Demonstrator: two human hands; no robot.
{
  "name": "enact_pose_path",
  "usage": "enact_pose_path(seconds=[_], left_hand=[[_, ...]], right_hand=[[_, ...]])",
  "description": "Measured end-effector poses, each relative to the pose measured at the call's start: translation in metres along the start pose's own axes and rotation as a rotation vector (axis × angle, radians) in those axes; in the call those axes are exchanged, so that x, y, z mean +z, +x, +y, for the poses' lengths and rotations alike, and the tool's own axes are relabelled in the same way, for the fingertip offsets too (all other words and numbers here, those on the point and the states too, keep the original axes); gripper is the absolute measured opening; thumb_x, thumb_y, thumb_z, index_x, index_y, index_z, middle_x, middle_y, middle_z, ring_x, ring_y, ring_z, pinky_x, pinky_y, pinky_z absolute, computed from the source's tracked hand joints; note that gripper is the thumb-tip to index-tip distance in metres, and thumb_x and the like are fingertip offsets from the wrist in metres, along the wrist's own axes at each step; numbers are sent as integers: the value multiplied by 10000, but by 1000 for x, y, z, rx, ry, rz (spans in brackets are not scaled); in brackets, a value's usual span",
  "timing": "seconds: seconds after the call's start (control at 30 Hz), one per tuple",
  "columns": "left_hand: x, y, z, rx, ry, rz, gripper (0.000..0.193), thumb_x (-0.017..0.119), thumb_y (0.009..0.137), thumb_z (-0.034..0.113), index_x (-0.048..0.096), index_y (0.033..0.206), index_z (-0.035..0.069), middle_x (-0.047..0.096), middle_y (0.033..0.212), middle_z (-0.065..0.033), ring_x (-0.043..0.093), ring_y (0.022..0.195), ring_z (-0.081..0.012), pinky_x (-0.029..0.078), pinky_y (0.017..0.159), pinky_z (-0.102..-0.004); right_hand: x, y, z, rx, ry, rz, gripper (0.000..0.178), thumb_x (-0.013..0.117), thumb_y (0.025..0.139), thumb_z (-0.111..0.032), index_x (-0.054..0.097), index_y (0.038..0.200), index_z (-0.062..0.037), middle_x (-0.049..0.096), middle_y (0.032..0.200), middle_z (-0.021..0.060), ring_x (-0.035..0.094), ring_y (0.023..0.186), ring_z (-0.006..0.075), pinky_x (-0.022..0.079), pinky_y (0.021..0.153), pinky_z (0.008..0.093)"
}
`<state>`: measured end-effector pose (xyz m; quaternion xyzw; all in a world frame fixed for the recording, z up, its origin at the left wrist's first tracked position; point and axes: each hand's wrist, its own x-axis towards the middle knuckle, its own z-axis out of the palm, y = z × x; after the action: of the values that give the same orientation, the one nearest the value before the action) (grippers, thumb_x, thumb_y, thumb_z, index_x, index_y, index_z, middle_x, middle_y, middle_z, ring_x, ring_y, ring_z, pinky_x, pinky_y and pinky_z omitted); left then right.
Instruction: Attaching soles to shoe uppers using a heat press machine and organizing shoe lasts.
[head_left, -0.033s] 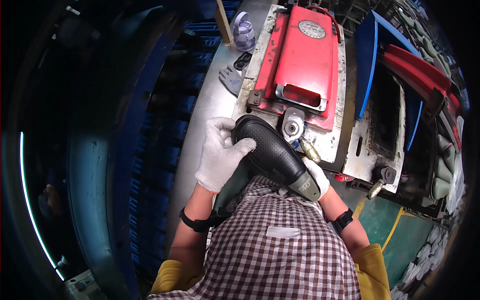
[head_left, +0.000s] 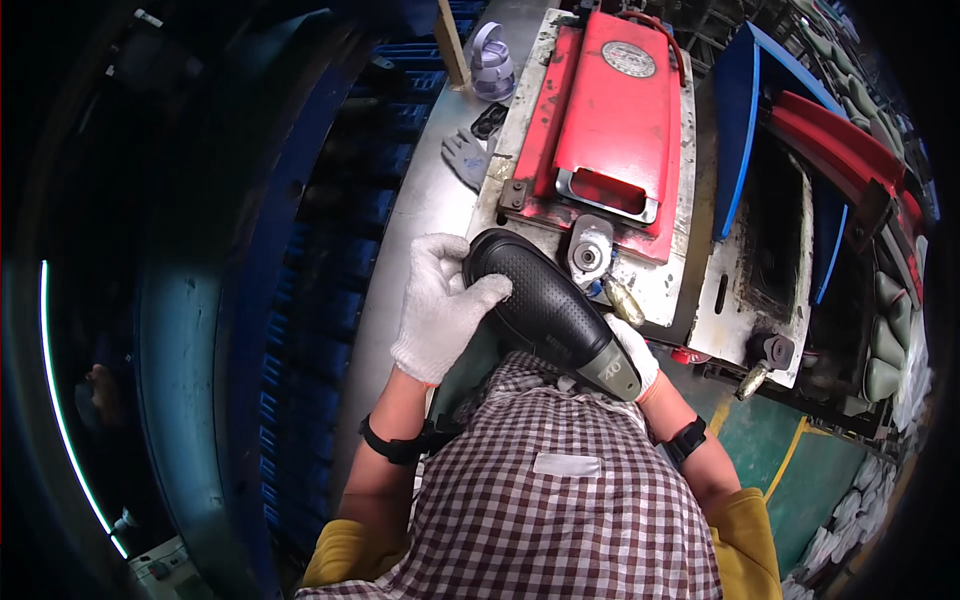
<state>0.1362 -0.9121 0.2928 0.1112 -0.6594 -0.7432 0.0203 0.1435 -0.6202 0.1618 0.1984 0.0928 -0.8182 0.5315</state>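
Observation:
I hold a black insole (head_left: 540, 290) with a dotted surface and a grey heel end slantwise in front of me, its rounded toe end up and to the left. My left hand (head_left: 440, 315), in a white knitted glove, grips the toe end, thumb on the upper face and fingers round the edge. At the heel's right side is my right hand (head_left: 635, 352), also gloved; its fingers are mostly hidden behind the insole. Just beyond the insole stands a red-lidded press mould (head_left: 615, 130) with a metal latch (head_left: 590, 250) and a worn handle (head_left: 622, 302).
A second mould with a raised red lid (head_left: 835, 140) and blue side plates stands to the right. On the metal bench (head_left: 400, 250) lie a grey glove (head_left: 465, 157) and a lilac bottle (head_left: 492, 70). Several grey-green moulded pieces (head_left: 885, 340) are stacked at far right.
The moulds and bench have shifted very slightly to the right in view. Both hands keep their hold on the insole, almost unmoved.

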Motion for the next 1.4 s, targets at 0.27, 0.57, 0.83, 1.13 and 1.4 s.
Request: enact_pose_path(seconds=[0.27, 0.57, 0.83, 1.13, 1.4], left_hand=[[-23, -3, 5, -59, 56, 249, 485, 683, 903, -46, 392, 1290, -11, 614, 1121, -137, 646, 1015, -157, 574, 894, -308], [-59, -30, -79, -343, -812, 183, 658, 438, 1082, 537, 412, 1532, 59, 495, 1507, -120, 508, 1367, -252, 405, 1179, -432], [-141, -2, -117, -510, -719, 552, 486, 615, 931, 387, 607, 1331, 112, 677, 1242, -74, 672, 1129, -268, 542, 1026, -447], [-340, 117, -229, -415, -414, 864, 237, 749, 844, 314, 649, 982, 149, 621, 939, -17, 628, 835, -187, 556, 786, -367], [-408, 200, -260, -650, 209, 1161, 630, 708, 872, 515, 556, 1364, 152, 614, 1362, -95, 576, 1265, -329, 445, 1077, -564]], right_hand=[[2, 44, 11, -18, -137, 54, 516, 359, 1120, -349, 428, 1526, -38, 594, 1434, 181, 651, 1235, 284, 526, 1081, 428], [110, 133, 38, -129, -526, 211, 573, 560, 1045, -431, 487, 1489, -76, 716, 1187, 101, 692, 961, 172, 561, 794, 323], [136, 145, 30, -364, -1603, 181, 505, 598, 1021, -304, 550, 1424, -5, 620, 1343, 175, 594, 1239, 345, 467, 1065, 427], [48, 53, -21, -1152, -2216, 1087, 394, 666, 880, -4, 673, 1272, -48, 676, 1203, 160, 632, 1153, 332, 463, 1054, 429], [25, 47, -14, -960, -2187, 1213, 493, 696, 881, -17, 615, 1367, 3, 693, 1176, 194, 695, 1033, 307, 539, 943, 380]])
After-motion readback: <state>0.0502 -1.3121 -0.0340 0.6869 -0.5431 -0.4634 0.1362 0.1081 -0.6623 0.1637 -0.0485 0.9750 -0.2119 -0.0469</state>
